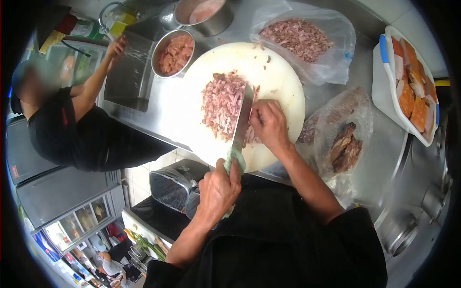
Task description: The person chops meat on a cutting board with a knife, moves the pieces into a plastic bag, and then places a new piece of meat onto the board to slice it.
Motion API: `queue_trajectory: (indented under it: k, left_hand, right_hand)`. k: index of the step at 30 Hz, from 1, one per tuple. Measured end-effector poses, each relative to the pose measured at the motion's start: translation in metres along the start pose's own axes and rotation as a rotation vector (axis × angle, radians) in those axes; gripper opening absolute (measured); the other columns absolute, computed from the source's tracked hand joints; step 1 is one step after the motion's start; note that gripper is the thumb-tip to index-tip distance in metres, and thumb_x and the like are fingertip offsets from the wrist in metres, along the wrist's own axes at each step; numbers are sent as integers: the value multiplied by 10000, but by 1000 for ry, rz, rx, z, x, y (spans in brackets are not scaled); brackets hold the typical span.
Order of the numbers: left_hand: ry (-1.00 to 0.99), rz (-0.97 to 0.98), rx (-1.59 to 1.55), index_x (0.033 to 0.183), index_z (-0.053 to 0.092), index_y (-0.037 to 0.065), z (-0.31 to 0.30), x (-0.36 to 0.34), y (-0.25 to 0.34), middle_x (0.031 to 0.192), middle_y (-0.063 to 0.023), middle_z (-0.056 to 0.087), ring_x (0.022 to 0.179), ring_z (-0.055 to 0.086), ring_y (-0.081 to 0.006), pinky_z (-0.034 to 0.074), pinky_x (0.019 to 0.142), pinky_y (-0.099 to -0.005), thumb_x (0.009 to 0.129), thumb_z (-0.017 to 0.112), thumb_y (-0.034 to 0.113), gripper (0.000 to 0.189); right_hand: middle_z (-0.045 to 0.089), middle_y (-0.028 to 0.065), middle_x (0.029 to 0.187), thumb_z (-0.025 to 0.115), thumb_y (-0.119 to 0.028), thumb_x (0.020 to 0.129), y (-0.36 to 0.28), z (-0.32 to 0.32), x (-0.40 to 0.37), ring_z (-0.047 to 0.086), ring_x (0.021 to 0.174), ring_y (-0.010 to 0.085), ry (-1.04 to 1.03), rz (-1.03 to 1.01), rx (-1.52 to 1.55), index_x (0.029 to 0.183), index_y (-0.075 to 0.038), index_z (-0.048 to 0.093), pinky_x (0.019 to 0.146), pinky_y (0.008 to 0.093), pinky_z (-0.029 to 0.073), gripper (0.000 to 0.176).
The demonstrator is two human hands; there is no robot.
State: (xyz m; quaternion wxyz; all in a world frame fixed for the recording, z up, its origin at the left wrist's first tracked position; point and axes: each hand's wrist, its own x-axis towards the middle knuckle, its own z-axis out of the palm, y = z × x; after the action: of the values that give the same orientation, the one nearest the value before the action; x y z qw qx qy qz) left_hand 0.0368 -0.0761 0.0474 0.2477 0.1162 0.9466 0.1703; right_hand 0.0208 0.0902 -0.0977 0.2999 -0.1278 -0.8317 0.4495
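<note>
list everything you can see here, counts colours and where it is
cutting board: 1, white, round, middle of the counter
chopped meat: 1 pile, pink, on the board
cleaver: 1, steel blade, green-wrapped handle, blade in the pile
diced-meat bowl: 1, steel, beyond the board
second bowl: 1, steel, pale contents, top edge
bag of chopped meat: 1, clear, upper right of the board
bag of dark meat: 1, clear, right of the board
tray: 1, white, orange and white slices, far right
counter: 1, steel
co-worker: 1, black clothes, left
left hand: grips the handle
right hand: rests on the meat beside the blade
</note>
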Motion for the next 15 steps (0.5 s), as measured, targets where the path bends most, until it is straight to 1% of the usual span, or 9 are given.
queue_trajectory:
  k: [3, 7, 9, 11, 12, 13, 14, 15]
  left_hand:
    - [-43, -25, 50, 907, 570, -26, 2, -9, -5, 656, -325, 620, 655, 630, -533, 515, 636, -590, 1002, 550, 279, 320]
    - [-66, -24, 48, 909, 579, -27, 19, 7, -10, 663, -325, 625, 670, 633, -536, 521, 654, -594, 995, 554, 282, 321]
    - [0, 15, 45, 938, 604, -37, 31, 34, -7, 684, -326, 634, 690, 637, -538, 525, 674, -596, 986, 556, 281, 325]
    - [113, 119, -69, 950, 631, -46, 36, 72, 3, 700, -330, 637, 699, 639, -537, 527, 674, -590, 976, 558, 276, 332]
    - [126, 134, -68, 949, 652, -69, 36, 93, 13, 738, -344, 642, 713, 643, -534, 530, 687, -581, 971, 555, 274, 357]
    - [121, 139, -70, 915, 656, -86, 33, 109, 26, 768, -362, 639, 754, 648, -533, 527, 709, -576, 968, 552, 278, 382]
    - [138, 147, -82, 915, 656, -86, 28, 122, 33, 768, -362, 639, 754, 648, -533, 527, 709, -576, 968, 552, 278, 382]
    - [127, 142, -65, 918, 655, -100, 22, 131, 38, 781, -368, 638, 779, 653, -526, 526, 728, -570, 972, 545, 280, 400]
  right_hand:
    - [646, 134, 918, 668, 36, 776, -1, 0, 1, 613, 916, 334, -8, -17, -13, 927, -10, 638, 814, 413, 529, 160]
    - [643, 134, 907, 665, 40, 761, 2, 3, 1, 614, 918, 330, 2, -42, -28, 917, 0, 641, 832, 406, 526, 163]
    - [641, 140, 913, 664, 42, 757, 2, 3, 0, 611, 921, 332, -4, -35, -34, 914, 7, 641, 838, 409, 525, 163]
    - [638, 162, 919, 649, 57, 745, 2, 5, 0, 602, 930, 352, -33, -24, -22, 908, 26, 637, 854, 427, 518, 167]
    - [638, 162, 919, 649, 57, 745, 1, 4, 1, 602, 930, 352, -30, -39, -17, 908, 26, 637, 854, 427, 518, 167]
    - [637, 167, 921, 642, 62, 744, 0, 0, 1, 598, 937, 363, -74, -32, -48, 912, 26, 638, 854, 435, 516, 173]
    - [636, 172, 923, 635, 68, 743, -1, -6, 2, 594, 943, 374, -118, -29, -85, 916, 25, 639, 855, 442, 515, 179]
    - [642, 183, 951, 623, 76, 747, 3, -6, 2, 590, 953, 388, -117, -49, -83, 919, 23, 639, 846, 446, 514, 182]
